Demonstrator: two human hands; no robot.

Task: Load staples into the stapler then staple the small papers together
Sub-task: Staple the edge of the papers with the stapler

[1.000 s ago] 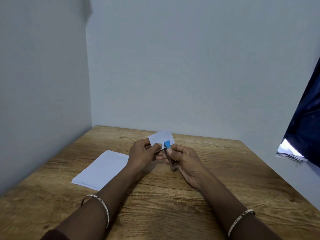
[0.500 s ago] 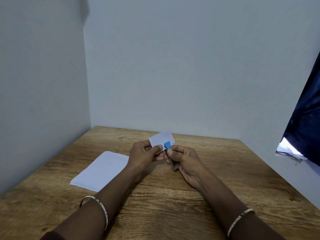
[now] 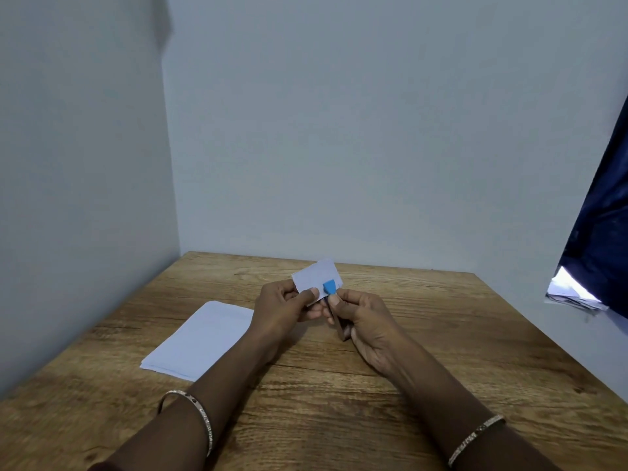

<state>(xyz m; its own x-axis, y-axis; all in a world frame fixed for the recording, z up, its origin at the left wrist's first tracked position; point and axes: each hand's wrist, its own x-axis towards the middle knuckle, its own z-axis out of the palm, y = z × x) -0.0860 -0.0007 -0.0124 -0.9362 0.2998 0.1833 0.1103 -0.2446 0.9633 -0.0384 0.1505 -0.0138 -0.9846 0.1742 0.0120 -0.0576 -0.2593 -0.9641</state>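
Just below the middle of the frame, the left hand [image 3: 283, 305] pinches the small papers [image 3: 316, 277] between thumb and fingers at their lower left edge, so the white sheets stand up above and to the right of that hand, off the table [image 3: 424, 338]. The right hand [image 3: 368, 317] is closed around the stapler [image 3: 334, 309], whose blue tip overlaps the lower right corner of the papers, right beside the left thumb. The stapler's long axis runs from that blue tip at the upper left down to its dark rear end at the lower right, where it pokes out beneath the right palm; the tip points up and away from the camera. The papers' long side tilts slightly upward toward the right of the frame. There is one stapler; how many small sheets are held together is hard to make out, since only a faint second edge shows at the top. One flat stack of larger white sheets [image 3: 200, 338] lies on the wood at lower left, partly covered by the left forearm. Each wrist carries one bangle: the left bangle [image 3: 197, 411] near the bottom left, the right bangle [image 3: 475, 438] near the bottom right.
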